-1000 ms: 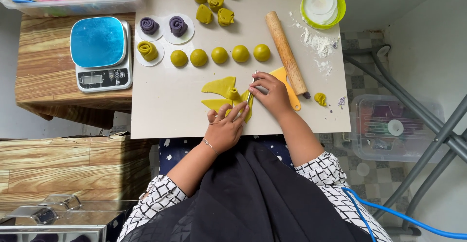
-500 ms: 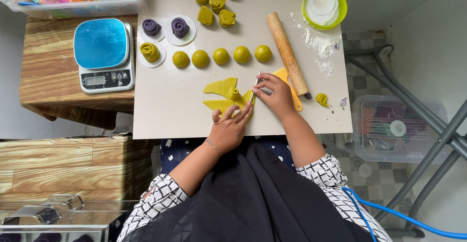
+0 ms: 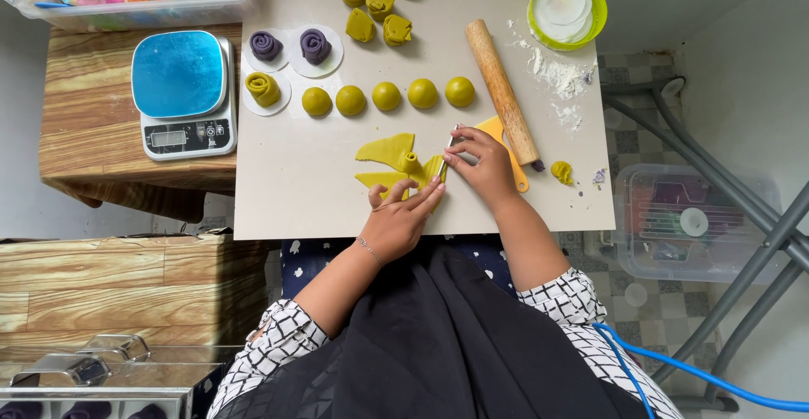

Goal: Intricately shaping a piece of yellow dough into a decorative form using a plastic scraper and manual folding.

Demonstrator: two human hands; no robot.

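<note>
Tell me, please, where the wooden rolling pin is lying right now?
In the head view, the wooden rolling pin lies diagonally on the white table, toward its right side, between the row of green dough balls and the spilled flour, just above the right hand.

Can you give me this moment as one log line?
left hand: pressing flat green dough | right hand: holding thin blade at dough | rolling pin: beside

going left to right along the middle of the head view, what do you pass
kitchen scale → yellow dough roll on a paper round → row of five dough balls → wooden rolling pin → spilled flour → clear plastic box on the floor
</note>
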